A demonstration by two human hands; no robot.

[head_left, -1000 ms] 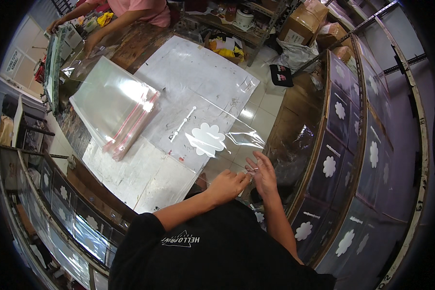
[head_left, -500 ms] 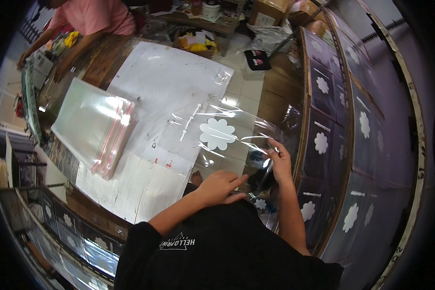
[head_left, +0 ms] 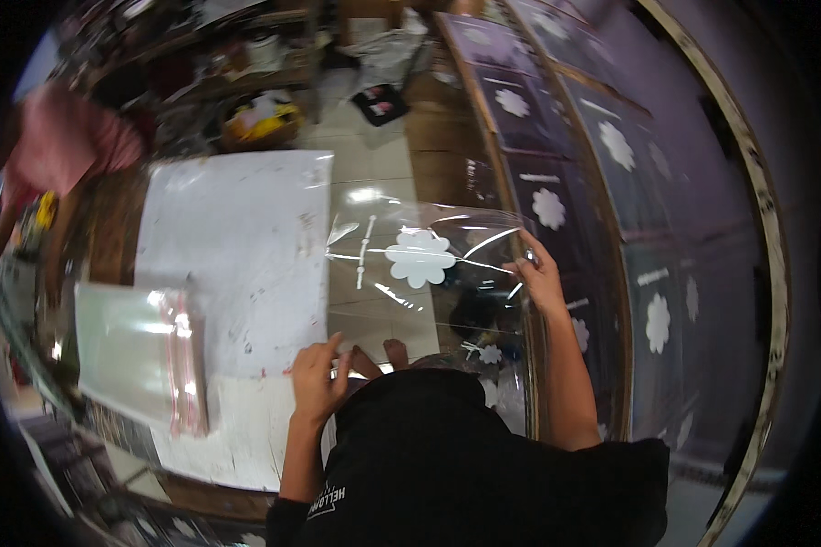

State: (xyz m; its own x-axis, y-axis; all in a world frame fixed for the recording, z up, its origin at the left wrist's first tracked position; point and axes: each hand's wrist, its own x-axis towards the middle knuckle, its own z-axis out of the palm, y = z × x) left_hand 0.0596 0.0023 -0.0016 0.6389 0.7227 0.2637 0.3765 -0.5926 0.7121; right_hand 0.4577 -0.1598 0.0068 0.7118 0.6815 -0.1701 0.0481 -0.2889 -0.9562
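I hold a clear plastic bag (head_left: 420,273) with a white flower print spread out in front of me, above the floor beside the table. My left hand (head_left: 317,378) grips its near left corner. My right hand (head_left: 540,278) pinches its far right edge. The bag is stretched flat between both hands and catches glare. My bare feet show through it below.
A white sheet (head_left: 237,246) covers the wooden table on my left, with a stack of clear bags (head_left: 137,351) with pink strips at its near left. Purple flower-printed panels (head_left: 556,196) line the right. A person in pink (head_left: 59,150) works at the far left.
My view has swung right. The bag has come off the table's edge and now hangs spread between my hands, which have moved apart.
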